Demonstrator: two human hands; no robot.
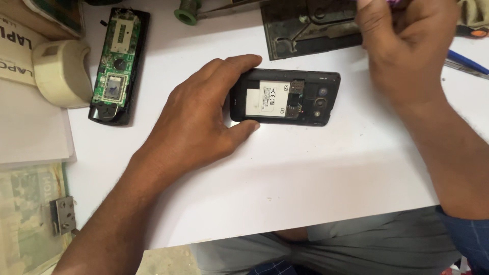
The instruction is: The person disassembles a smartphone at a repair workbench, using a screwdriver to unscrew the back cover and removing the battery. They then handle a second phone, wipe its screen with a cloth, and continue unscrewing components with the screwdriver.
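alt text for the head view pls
The left hand grips one end of a black phone with its back cover off, lying on a white table. The right hand is raised beyond it, fingers closed. An opened device showing a green circuit board lies at left.

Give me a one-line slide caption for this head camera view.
Left hand steadies an opened black phone on a white table while the right hand is raised beside a second opened device.

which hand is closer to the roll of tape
Left. The left hand grips the open phone, right of the tape roll; the right hand is raised far across the table.
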